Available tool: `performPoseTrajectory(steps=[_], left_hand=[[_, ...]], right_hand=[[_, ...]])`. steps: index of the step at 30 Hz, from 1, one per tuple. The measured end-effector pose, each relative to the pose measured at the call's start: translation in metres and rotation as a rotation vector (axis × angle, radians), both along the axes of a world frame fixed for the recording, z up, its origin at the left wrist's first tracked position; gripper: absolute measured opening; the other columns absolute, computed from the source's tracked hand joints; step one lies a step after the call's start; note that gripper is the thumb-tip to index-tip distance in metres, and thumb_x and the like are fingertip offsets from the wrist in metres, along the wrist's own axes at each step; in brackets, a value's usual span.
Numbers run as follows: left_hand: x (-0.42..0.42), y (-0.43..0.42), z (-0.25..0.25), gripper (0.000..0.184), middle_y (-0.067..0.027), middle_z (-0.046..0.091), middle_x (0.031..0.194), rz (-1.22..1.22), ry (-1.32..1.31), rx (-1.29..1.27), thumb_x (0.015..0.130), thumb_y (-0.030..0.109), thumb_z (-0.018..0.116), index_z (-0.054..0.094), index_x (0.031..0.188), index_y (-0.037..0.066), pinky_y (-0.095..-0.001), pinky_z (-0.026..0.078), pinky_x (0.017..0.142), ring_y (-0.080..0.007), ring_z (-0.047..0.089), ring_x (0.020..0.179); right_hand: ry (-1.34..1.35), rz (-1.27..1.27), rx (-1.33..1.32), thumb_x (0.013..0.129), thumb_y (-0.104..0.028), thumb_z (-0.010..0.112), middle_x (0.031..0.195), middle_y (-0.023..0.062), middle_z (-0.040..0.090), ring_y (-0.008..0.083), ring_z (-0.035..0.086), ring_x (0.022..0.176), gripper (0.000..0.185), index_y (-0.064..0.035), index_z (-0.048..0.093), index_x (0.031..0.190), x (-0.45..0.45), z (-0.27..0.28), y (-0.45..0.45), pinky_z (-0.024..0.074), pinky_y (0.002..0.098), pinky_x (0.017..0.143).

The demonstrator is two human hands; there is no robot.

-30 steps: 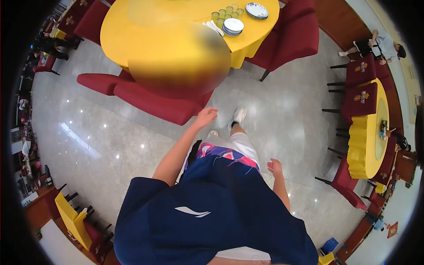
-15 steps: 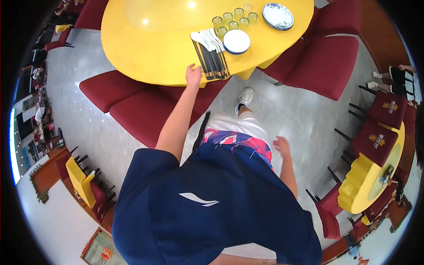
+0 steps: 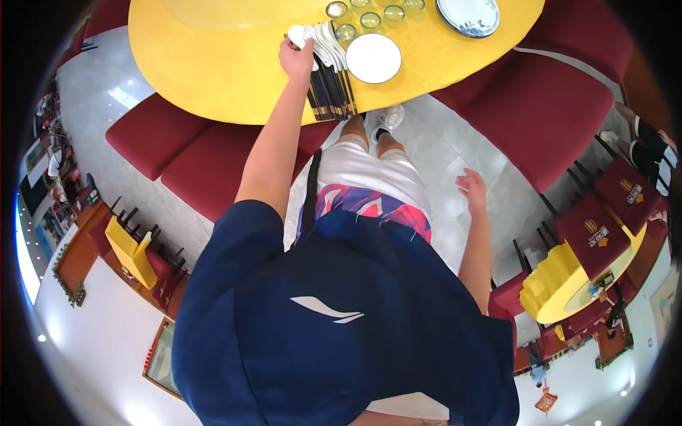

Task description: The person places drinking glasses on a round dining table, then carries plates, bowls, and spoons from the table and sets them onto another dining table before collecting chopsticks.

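Observation:
My left hand (image 3: 297, 59) is at the left end of a row of white spoons (image 3: 327, 44), its thumb and fingers closed around the leftmost spoon (image 3: 296, 33). Below the spoons, several black chopsticks (image 3: 330, 94) lie side by side near the edge of the yellow-covered table (image 3: 206, 85). A stack of white plates (image 3: 374, 58) stands just right of them. Several green-tinted glasses (image 3: 369, 20) are behind the plates, and patterned plates (image 3: 469, 14) are stacked farther right. My right hand (image 3: 472, 186) hangs over the floor with its fingers apart, holding nothing.
Red chairs stand at the table's left (image 3: 160, 135) and right (image 3: 529, 113) sides. Another yellow-covered table (image 3: 550, 291) with red chairs (image 3: 593, 231) is at the right. A person (image 3: 650, 149) is at the far right edge.
The table now appears closer. My left hand has moved forward from beside the chair, past the chopsticks, onto the spoons. My right hand is still free, a little farther out to the right.

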State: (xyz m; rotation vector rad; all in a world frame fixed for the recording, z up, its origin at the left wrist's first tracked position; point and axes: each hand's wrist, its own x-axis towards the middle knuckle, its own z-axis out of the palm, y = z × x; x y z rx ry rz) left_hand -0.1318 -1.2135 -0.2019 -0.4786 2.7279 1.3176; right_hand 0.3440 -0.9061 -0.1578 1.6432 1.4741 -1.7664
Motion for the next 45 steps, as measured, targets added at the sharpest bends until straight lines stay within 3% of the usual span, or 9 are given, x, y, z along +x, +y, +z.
performPoseTrajectory(steps=[7,13,16,19,21,24,29,32,45], left_hand=[[-0.008,0.01,0.018,0.048,-0.0113,0.061,0.082,-0.163,0.013,0.124,0.067,0.018,0.071,0.054,0.107,-0.003,-0.0343,0.049,0.071,-0.0222,0.06,0.074],[-0.021,0.006,-0.002,0.046,-0.0205,0.063,0.088,-0.426,0.035,-0.077,0.071,0.021,0.063,0.057,0.109,-0.005,-0.0377,0.048,0.077,-0.031,0.06,0.08],[-0.024,0.01,0.021,0.038,-0.024,0.063,0.092,-0.305,-0.064,0.124,0.076,0.021,0.058,0.059,0.105,-0.004,-0.04,0.047,0.082,-0.035,0.061,0.088],[-0.026,0.001,0.006,0.034,-0.0248,0.063,0.092,-0.196,0.064,0.014,0.08,0.019,0.054,0.058,0.104,-0.005,-0.0396,0.048,0.079,-0.0372,0.062,0.089],[-0.027,-0.008,0.003,0.028,-0.0193,0.064,0.086,-0.186,0.142,0.023,0.084,0.015,0.051,0.057,0.103,-0.004,-0.0343,0.049,0.066,-0.0267,0.064,0.077],[-0.035,-0.019,0.012,0.026,-0.0078,0.06,0.081,-0.062,-0.094,0.75,0.092,0.008,0.04,0.053,0.112,-0.001,-0.0223,0.043,0.056,-0.0079,0.049,0.065],[-0.038,-0.021,0.016,0.022,-0.0062,0.061,0.081,0.027,-0.147,0.893,0.091,0.012,0.049,0.055,0.108,-0.001,-0.0226,0.043,0.056,-0.0083,0.051,0.066],[-0.044,-0.014,0.019,0.037,-0.0045,0.063,0.081,-0.044,-0.107,0.436,0.078,0.031,0.073,0.063,0.096,0.0,-0.0245,0.047,0.061,-0.0102,0.058,0.07],[-0.061,-0.007,0.019,0.059,-0.0165,0.066,0.088,-0.526,-0.15,-0.178,0.067,0.045,0.073,0.061,0.099,-0.004,-0.0364,0.05,0.076,-0.0289,0.064,0.082]], right_hand=[[-0.169,0.021,-0.126,0.093,-0.031,0.046,0.1,0.0103,0.065,0.0183,0.062,0.09,0.034,-0.0104,0.055,0.119,0.009,0.024,-0.061,0.0478,0.0327,0.077],[-0.215,-0.102,-0.094,0.091,-0.034,0.053,0.097,0.0106,0.066,0.0191,0.063,0.087,0.036,-0.0099,0.056,0.117,0.005,0.046,-0.08,0.0486,0.0334,0.075],[-0.178,-0.097,-0.06,0.092,-0.032,0.05,0.098,0.0109,0.065,0.0196,0.063,0.089,0.034,-0.0091,0.055,0.118,-0.015,0.061,-0.083,0.0484,0.0334,0.076],[-0.133,-0.065,-0.048,0.093,-0.029,0.048,0.099,0.0112,0.065,0.0198,0.062,0.09,0.033,-0.0088,0.055,0.118,-0.034,0.064,-0.08,0.0481,0.0334,0.077],[-0.126,-0.04,-0.046,0.093,-0.028,0.047,0.099,0.0113,0.065,0.0199,0.062,0.091,0.033,-0.0086,0.055,0.119,-0.047,0.068,-0.079,0.0479,0.0333,0.078],[-0.106,0.004,-0.012,0.093,-0.027,0.047,0.099,0.0116,0.065,0.02,0.062,0.091,0.033,-0.0083,0.055,0.119,-0.063,0.075,-0.077,0.0479,0.0333,0.078],[-0.103,0.049,0.007,0.092,-0.025,0.045,0.1,0.0113,0.065,0.0189,0.061,0.092,0.033,-0.0077,0.055,0.118,-0.068,0.084,-0.071,0.0472,0.0321,0.078],[-0.144,0.049,0.001,0.092,-0.025,0.045,0.1,0.011,0.065,0.0186,0.062,0.091,0.033,-0.0077,0.055,0.118,-0.062,0.081,-0.068,0.0474,0.0321,0.077],[-0.115,0.025,0.007,0.093,-0.025,0.046,0.097,0.0112,0.065,0.0194,0.063,0.087,0.031,-0.0084,0.055,0.117,-0.051,0.075,-0.085,0.0483,0.0322,0.074]])
